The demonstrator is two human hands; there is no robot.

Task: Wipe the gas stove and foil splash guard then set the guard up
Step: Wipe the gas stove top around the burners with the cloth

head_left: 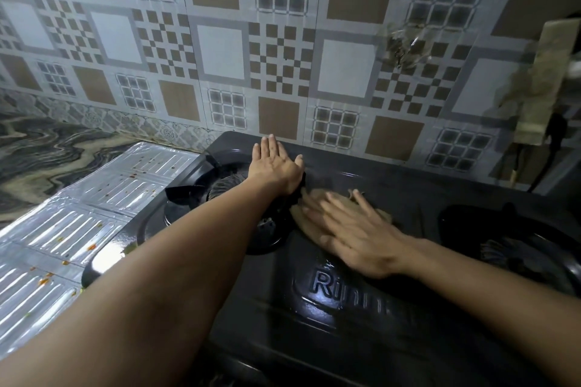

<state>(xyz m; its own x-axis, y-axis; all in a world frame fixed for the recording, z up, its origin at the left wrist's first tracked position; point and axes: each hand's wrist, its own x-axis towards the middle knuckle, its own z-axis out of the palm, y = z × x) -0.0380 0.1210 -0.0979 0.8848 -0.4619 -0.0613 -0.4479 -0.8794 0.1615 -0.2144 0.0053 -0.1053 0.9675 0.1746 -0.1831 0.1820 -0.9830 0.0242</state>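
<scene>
Right hand (355, 229) flat, fingers spread, pressing the brown cloth (306, 217) on the gas stove (314, 317) between the burners. Left hand (276, 165) flat, bracing the rear edge. Foil splash guard (94, 198) lies flat left, still spattered. I'd use overlapping strokes and firm pressure around the burner rims.
</scene>
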